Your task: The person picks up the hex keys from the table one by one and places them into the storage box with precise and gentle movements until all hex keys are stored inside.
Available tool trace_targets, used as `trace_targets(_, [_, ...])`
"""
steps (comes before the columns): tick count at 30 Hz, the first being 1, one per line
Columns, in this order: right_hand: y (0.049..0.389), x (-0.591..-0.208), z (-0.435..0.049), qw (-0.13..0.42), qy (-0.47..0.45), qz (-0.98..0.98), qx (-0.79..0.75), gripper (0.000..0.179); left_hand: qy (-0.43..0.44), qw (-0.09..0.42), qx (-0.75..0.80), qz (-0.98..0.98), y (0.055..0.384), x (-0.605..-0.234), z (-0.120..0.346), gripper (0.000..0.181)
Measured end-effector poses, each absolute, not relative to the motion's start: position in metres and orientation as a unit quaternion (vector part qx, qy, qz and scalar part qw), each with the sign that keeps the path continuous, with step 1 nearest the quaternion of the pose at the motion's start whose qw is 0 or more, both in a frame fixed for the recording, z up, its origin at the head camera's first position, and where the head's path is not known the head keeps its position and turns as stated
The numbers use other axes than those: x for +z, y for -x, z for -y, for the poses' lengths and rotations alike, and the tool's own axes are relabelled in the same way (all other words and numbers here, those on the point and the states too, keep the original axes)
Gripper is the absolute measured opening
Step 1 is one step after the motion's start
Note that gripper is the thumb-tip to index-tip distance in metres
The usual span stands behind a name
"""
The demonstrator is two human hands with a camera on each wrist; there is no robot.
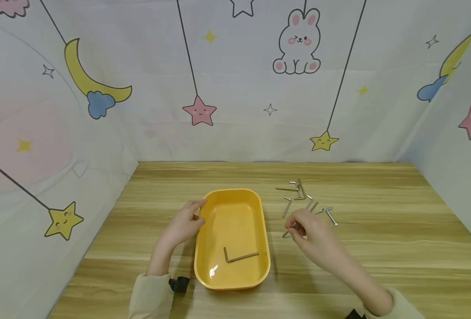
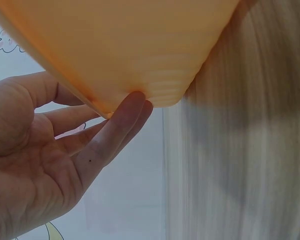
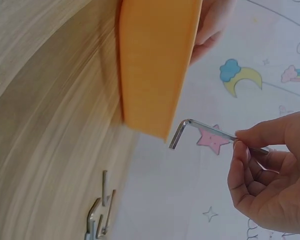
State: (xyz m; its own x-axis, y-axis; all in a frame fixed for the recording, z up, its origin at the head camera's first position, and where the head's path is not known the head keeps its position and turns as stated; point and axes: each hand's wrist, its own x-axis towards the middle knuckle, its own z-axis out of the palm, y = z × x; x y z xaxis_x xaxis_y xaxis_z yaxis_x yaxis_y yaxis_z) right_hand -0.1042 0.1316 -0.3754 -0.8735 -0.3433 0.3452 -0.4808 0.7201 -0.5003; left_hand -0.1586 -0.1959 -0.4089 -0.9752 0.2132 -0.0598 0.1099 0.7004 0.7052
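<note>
A yellow plastic tray [image 1: 232, 221] stands on the table with one L-shaped hex key [image 1: 241, 258] lying in its near part. My left hand [image 1: 185, 223] holds the tray's left wall near the far corner; in the left wrist view its fingers [image 2: 122, 117] press the outer side, and the thumb goes behind the rim. To the right of the tray, my right hand [image 1: 313, 232] pinches another hex key [image 3: 210, 129] by its long arm between thumb and fingertips. Its short bent end points away from the hand, raised above the table in the right wrist view.
Several loose hex keys [image 1: 298, 189] lie scattered on the wooden table [image 1: 379, 230], beyond and beside my right hand. White cloth [image 1: 239, 137] printed with stars, moons and a rabbit closes off the back and both sides.
</note>
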Motion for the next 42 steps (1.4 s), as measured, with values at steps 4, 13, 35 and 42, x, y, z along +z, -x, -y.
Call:
trace_targets(4, [0.098, -0.369, -0.125, 0.114, -0.235, 0.917, 0.303, 0.017, -0.085, 0.071, 0.381, -0.918, 0.158, -0.408, 0.196, 0.056])
trace_targets(13, [0.088, -0.367, -0.115, 0.129, -0.278, 0.897, 0.318, 0.022, -0.085, 0.074, 0.384, -0.916, 0.158, -0.407, 0.197, 0.056])
trace_targets(35, [0.076, -0.372, -0.093, 0.122, -0.377, 0.868, 0.299, 0.019, -0.088, 0.077, 0.385, -0.915, 0.157, -0.407, 0.196, 0.056])
trace_targets(42, [0.077, -0.382, -0.084, 0.106, -0.383, 0.874, 0.28, 0.016, -0.088, 0.08, 0.385, -0.915, 0.157, -0.406, 0.196, 0.056])
